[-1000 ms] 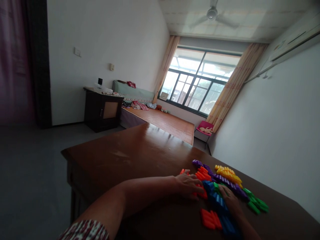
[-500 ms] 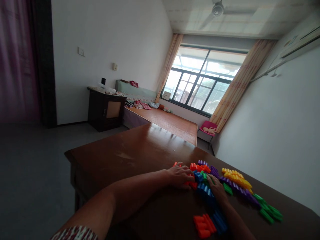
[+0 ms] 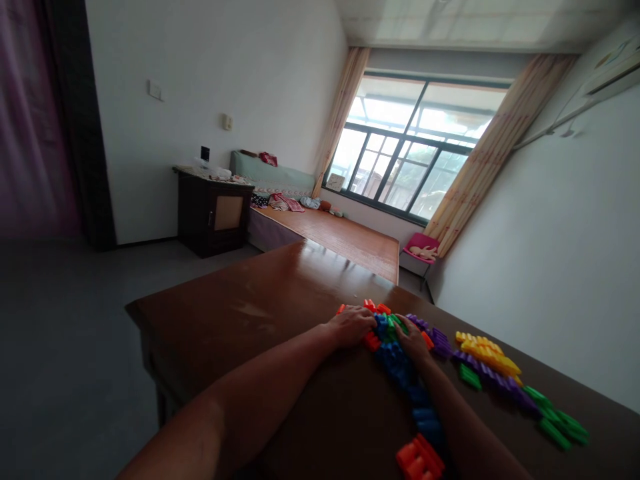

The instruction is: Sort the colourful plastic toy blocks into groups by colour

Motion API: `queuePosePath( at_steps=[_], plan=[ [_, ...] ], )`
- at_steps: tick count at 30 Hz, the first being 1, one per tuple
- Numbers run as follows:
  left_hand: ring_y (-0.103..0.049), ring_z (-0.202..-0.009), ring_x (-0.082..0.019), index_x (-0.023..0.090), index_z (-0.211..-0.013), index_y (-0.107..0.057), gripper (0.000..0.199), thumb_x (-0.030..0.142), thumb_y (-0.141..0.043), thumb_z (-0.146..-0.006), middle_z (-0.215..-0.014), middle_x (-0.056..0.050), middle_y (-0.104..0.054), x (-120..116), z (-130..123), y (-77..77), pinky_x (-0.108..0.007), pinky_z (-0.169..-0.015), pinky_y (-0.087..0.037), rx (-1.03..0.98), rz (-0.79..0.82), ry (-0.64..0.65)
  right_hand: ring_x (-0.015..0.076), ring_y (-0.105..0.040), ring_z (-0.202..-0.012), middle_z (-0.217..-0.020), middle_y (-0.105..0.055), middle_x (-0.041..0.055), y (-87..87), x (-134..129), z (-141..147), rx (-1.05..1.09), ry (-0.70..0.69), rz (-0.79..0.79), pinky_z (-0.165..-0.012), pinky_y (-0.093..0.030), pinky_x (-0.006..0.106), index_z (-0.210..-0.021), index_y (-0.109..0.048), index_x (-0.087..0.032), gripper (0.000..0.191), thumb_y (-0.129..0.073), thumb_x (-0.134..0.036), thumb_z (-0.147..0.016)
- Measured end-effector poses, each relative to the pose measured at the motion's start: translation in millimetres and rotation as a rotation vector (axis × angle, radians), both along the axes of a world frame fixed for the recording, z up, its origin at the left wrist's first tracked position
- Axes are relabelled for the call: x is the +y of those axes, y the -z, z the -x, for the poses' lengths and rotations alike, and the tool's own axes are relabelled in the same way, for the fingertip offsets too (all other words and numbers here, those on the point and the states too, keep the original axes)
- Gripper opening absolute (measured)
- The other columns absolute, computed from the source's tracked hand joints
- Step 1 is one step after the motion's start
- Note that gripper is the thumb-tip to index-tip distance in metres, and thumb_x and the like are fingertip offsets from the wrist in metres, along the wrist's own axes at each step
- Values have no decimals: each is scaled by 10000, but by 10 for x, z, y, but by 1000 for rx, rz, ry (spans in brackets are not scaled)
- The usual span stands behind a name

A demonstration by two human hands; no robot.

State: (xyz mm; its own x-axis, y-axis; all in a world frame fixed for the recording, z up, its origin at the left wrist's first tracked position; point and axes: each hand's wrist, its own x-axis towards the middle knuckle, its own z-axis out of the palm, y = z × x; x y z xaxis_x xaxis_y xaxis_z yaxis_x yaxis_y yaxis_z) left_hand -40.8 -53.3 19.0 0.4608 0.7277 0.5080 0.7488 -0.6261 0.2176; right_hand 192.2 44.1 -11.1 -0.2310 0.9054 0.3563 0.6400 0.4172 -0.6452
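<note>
Here we have our left hand (image 3: 353, 325) and right hand (image 3: 413, 338) pressed flat, fingers spread, on either side of a cluster of ridged plastic building blocks in blue, orange and green (image 3: 387, 330) on the dark brown wooden table (image 3: 260, 313). To gather them well, we should keep both palms low and push evenly. Yellow and purple ridged blocks (image 3: 487, 360) lie well apart.

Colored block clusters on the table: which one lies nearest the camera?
The orange blocks at the bottom edge, just past the blue strip's near end. The yellow blocks and green blocks lie off to the right, farther away.
</note>
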Motion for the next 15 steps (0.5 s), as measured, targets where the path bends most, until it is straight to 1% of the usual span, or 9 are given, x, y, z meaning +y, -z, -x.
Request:
queuePosePath(
  at_steps=[2,4,7,9,12,15],
  plan=[
    [-579,-1080,-172,235,-1023,-655,238,217,-441,-920,-1129,-32,-650,48,35,6,-307,-983,-429,-84,-9,-20,276,-609,-1063,-1155,-661,82,-58,21,85,37,-47,36,-964,-463,421,-1133,-637,-197,471,-510,-476,-776],
    [-568,-1109,-162,215,-1035,-655,271,177,-412,-920,-1135,-38,-646,90,74,8,-277,-992,-431,-192,-24,-67,271,-607,-1073,-1179,-655,75,-159,-10,166,86,-134,97,-957,-472,415,-1165,-624,-196,486,-537,-463,-769],
    [-585,-1093,-152,199,-1048,-655,310,111,-402,-892,-1140,-47,-641,146,139,3,-248,-974,-452,-364,-28,-169,270,-584,-1124,-1222,-638,82,-382,-167,232,168,-252,189,-961,-475,411,-1221,-593,-193,539,-567,-496,-776],
    [-615,-1036,-155,195,-1041,-657,311,101,-407,-880,-1087,-55,-658,182,187,-6,-254,-945,-477,-449,-23,-234,274,-548,-1184,-1270,-610,87,-546,-329,187,192,-274,197,-988,-459,413,-1243,-581,-200,565,-564,-540,-793],
    [-634,-989,-175,184,-1058,-642,281,146,-413,-899,-1039,-71,-678,234,260,-26,-305,-932,-492,-564,-24,-349,281,-495,-1249,-1337,-560,89,-738,-628,-80,115,-295,193,-1031,-427,411,-1273,-570,-216,586,-562,-572,-808],
    [-636,-1008,-180,177,-1106,-614,281,187,-399,-925,-1071,-80,-688,272,333,-47,-308,-926,-486,-667,-10,-419,291,-425,-1313,-1437,-459,67,-806,-992,-534,-56,-374,306,-1033,-431,415,-1371,-486,-268,662,-613,-554,-787]
  ],
)
